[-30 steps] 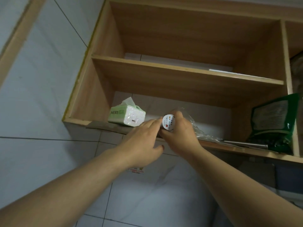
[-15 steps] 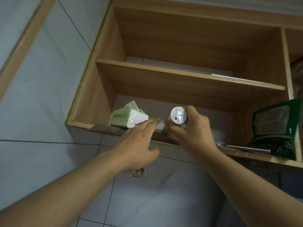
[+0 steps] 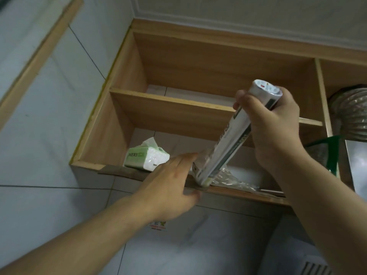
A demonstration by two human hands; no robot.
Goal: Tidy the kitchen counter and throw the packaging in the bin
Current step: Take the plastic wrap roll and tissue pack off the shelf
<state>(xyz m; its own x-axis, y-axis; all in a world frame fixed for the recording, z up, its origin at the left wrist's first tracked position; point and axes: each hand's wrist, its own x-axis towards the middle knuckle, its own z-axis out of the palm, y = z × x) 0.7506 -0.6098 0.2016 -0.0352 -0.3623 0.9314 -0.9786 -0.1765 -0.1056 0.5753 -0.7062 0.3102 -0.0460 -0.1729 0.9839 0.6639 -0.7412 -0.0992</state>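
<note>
With right hand [image 3: 276, 132] curled round the silver roll's [image 3: 228, 139] upper part and flat, straight-fingered left hand [image 3: 170, 183] against its foot at the lower shelf's [image 3: 238, 192] front edge, tip upright gently, then slide inward.

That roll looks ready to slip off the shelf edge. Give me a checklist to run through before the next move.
1. Grip on the roll: ok. The right hand wraps its upper part.
2. Roll's footing: not ok. It leans, its lower end at the front edge of the lower shelf.
3. Steadying hand: ok. The left hand is open, fingers straight beside the lower end; contact cannot be told.
4. Room on the left: ok. The tissue pack lies apart from the roll.
5. Landing spot behind the roll: not ok. Crumpled clear plastic lies there.
</note>
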